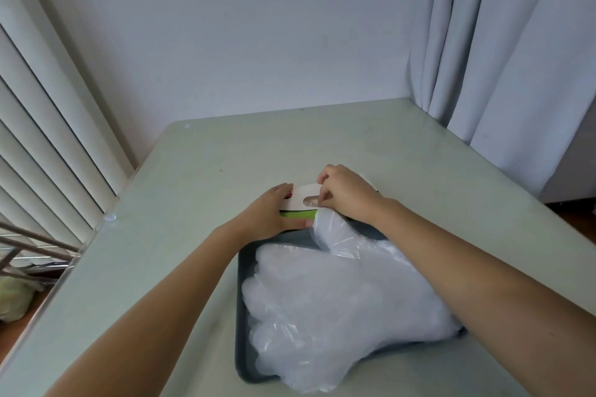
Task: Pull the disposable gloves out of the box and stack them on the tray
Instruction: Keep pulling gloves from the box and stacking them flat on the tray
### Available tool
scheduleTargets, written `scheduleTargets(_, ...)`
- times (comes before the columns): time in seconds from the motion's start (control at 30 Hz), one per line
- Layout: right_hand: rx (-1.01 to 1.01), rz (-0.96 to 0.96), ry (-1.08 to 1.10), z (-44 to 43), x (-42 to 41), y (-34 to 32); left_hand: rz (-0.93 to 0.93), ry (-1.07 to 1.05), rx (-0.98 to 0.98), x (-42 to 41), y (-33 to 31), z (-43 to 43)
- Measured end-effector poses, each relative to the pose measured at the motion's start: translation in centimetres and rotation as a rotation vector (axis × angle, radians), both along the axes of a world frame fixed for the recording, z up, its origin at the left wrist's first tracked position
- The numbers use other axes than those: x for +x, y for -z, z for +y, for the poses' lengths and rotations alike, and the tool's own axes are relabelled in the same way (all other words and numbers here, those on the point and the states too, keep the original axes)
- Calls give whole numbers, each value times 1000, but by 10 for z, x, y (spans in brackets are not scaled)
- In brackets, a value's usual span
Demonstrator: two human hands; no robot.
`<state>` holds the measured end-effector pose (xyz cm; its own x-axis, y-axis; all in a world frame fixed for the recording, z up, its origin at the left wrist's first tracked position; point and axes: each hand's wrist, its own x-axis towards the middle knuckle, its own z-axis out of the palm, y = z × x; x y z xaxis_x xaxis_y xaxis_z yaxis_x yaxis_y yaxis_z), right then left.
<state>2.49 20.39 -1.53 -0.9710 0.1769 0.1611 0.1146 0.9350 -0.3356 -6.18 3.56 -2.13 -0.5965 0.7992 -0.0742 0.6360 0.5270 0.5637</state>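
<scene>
Head view, single entry: glove transfer, draw in progress.

Item 1, box (301,194): white top with an oval slot (309,202) and a green front face. It lies on the pale table (193,187), touching the far edge of the tray (241,361).

Item 2, left hand (269,211): laid over the box's left end, fingers straight across the top, thumb along the green front, holding the box down.

Item 3, right hand (346,193): fingers curled, tips pinched together at the right end of the slot. It appears to be clamped on a glove (333,234) that trails from under it onto the tray.

Item 4, stack of gloves (338,309): translucent, milky film, thin and crinkled, finger shapes pointing to the left. The pile is puffy and spills over the tray's near rim.

Handling notes:
- Keep the left hand's weight on the box so that it does not lift with the pull.
- Draw the film out slowly and level so that only one glove comes.
- Lay the glove with its fingers matching the pile, then press out the trapped air.
- The film probably clings and slides easily, so the stack may drift off the rim.
</scene>
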Motion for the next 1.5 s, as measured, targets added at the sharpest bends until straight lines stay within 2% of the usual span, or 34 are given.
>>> scheduleTargets(0.2, -108, 44, 14, 17, -2, 5, 0, 25, 9, -9, 8, 0)
scheduleTargets(0.33, -176, 14, -50, 16, -1, 8, -27, 22, 24, -10, 7, -1)
scheduleTargets(0.5, -128, 0, -92, 13, -3, 12, -38, 33, 43, -9, 7, 0)
scheduleTargets(0.7, -171, 90, -26, 11, -7, 21, -37, 25, 53, -10, 13, -1)
scheduleTargets(0.83, -452, 121, 27, 13, 0, 14, -49, 23, 78, -11, 16, -2)
scheduleTargets(1.03, -685, 275, 183, 22, 2, 13, -61, 23, 70, -12, 16, -2)
scheduleTargets(1.17, -1108, 466, 251, 24, 9, -3, -76, 13, 51, -11, 12, -2)
scheduleTargets(1.23, -1338, 577, 216, 24, 17, -24, -69, 12, 24, -9, 8, -2)
scheduleTargets(1.33, -1699, 664, 12, 20, 35, -64, -34, 28, -34, -4, 0, -1)
scheduleTargets(1.43, -1813, 625, -94, 9, 51, -92, -7, 39, -83, -1, -8, -2)
scheduleTargets(1.5, -1926, 588, -92, 0, 62, -103, -147, 17, 58, 6, -18, -6)
